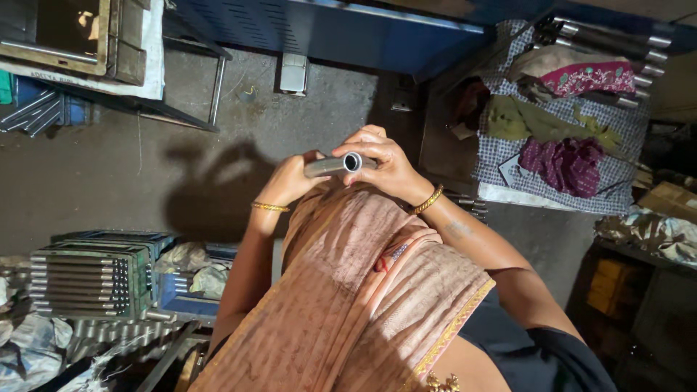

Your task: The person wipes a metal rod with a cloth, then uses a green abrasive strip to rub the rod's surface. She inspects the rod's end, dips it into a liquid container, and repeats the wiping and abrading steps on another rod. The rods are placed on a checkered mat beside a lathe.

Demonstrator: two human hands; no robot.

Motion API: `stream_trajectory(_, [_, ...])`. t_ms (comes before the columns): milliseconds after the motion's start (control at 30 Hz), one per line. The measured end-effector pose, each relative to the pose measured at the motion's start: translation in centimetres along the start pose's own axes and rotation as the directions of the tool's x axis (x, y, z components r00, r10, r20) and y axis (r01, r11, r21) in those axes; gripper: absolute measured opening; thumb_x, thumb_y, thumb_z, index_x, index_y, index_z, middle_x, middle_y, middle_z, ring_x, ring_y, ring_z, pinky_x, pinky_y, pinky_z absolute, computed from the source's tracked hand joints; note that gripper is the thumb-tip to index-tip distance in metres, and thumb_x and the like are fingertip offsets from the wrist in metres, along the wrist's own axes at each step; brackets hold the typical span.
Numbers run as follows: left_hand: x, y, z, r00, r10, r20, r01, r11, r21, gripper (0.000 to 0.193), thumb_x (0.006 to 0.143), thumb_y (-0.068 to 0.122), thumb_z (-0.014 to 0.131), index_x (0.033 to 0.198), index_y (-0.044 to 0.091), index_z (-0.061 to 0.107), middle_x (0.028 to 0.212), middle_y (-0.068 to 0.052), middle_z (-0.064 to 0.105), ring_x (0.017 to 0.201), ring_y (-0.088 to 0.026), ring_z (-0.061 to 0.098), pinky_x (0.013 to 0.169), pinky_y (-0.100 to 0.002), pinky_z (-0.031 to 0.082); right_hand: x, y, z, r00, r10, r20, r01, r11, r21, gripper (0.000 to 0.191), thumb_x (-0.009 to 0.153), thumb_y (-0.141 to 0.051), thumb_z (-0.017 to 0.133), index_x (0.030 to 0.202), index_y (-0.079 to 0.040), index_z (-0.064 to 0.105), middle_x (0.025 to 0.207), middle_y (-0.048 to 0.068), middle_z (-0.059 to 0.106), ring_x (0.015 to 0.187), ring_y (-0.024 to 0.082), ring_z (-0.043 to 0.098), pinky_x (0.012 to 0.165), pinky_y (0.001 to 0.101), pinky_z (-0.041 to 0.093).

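Left hand [290,181] and right hand [385,163] both grasping steel tube [335,164], brown cardboard box [671,199] far right

shiny silver tube [332,165], gold bangles [428,200], peachy-pink patterned drape [363,290] with gold trim, blue-white checked cloth [508,156], magenta rags [570,163], blue cabinet [341,33]

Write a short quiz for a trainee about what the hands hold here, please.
1. True or false: both hands grip one metal tube.
2. Which hand covers the tube's open end side: A left, B right?
3. What lies in the crates at lower left?

Key:
1. True; the left hand holds the other end.
2. B.
3. Rows of metal rods.
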State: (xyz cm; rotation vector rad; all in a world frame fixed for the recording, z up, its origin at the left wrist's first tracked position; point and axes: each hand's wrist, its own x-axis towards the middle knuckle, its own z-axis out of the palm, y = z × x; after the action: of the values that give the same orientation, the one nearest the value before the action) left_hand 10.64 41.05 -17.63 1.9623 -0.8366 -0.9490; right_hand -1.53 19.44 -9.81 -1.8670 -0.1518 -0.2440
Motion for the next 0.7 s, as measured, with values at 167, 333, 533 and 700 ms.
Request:
stream_trajectory(167, [-0.1,-0.2,0.6,0.974,0.208,-0.088,-0.212,0.976,-0.041,0.033,0.075,0.023,0.081,0.101,0.007,0.068,0.094,-0.014,0.074,0.087,-0.033,0.072,0.077,-0.041,0.055,0.0,-2.1,0.0,0.991,-0.131,0.037,0.134,0.988,-0.08,0.042,0.08,-0.028,0.088,0.116,-0.011,0.076,0.105,0.001,0.07,0.105,0.018,0.064,0.111,0.0417,0.035])
stream_trajectory(333, [1.0,-1.0,0.1,0.884,0.442,-0.152,-0.445,0.896,0.015,0.027,0.079,0.015,0.074,0.101,0.005,0.064,0.101,-0.012,0.07,0.1,-0.035,0.063,0.095,-0.042,0.048,-0.6,-4.0,0.8,0.967,-0.227,0.116,0.245,0.952,-0.181,0.03,0.091,-0.022,0.078,0.119,-0.013,0.074,0.117,0.001,0.071,0.114,0.02,0.064,0.114,0.0464,0.03])
stream_trajectory(533, [3.2,-1.1,1.9,0.777,0.516,-0.361,-0.549,0.836,0.016,0.04,0.084,0.01,0.076,0.12,0.005,0.059,0.118,-0.016,0.064,0.115,-0.036,0.06,0.103,-0.044,0.045,-0.3,-4.6,1.9,0.939,-0.312,0.146,0.337,0.918,-0.208,0.028,0.097,-0.019,0.071,0.124,-0.012,0.072,0.119,0.003,0.07,0.115,0.022,0.063,0.113,0.0471,0.033])
stream_trajectory(700, [4.1,-2.1,4.1,0.931,-0.364,-0.008,0.167,0.448,-0.878,0.077,0.086,0.014,0.072,0.149,0.017,0.028,0.104,-0.017,0.064,0.094,-0.032,0.062,0.086,-0.049,0.047,0.1,-4.7,2.4,0.931,-0.338,0.141,0.365,0.886,-0.285,0.025,0.099,-0.017,0.067,0.123,-0.01,0.072,0.12,0.004,0.071,0.114,0.021,0.065,0.111,0.0465,0.035])
